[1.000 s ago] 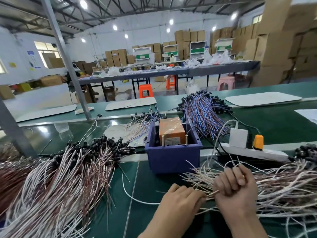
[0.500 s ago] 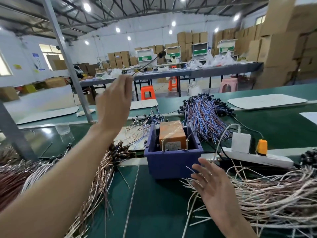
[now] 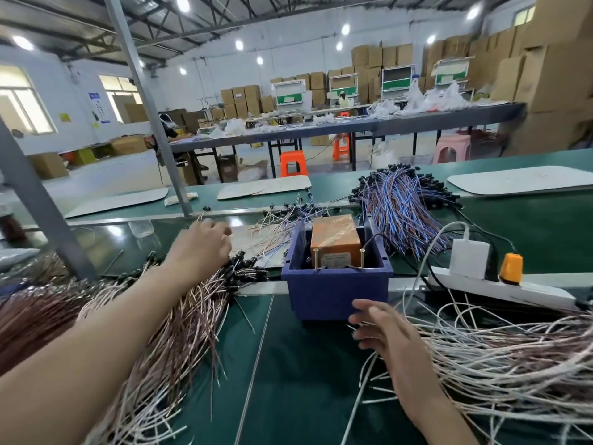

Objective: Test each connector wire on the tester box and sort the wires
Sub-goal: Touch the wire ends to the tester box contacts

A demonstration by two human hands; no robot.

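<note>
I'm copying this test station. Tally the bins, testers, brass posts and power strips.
Blue bin: 1
Orange tester: 1
Brass posts: 2
Power strip: 1
Total: 5

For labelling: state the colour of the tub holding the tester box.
Dark blue tub, clearest in the head view; the tester box inside is orange.

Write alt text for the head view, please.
A person's left hand reaches over the connector end of a pinkish wire pile while the right hand hovers open beside white wires on a green bench. Between them, a blue bin holds the orange tester box.
</note>
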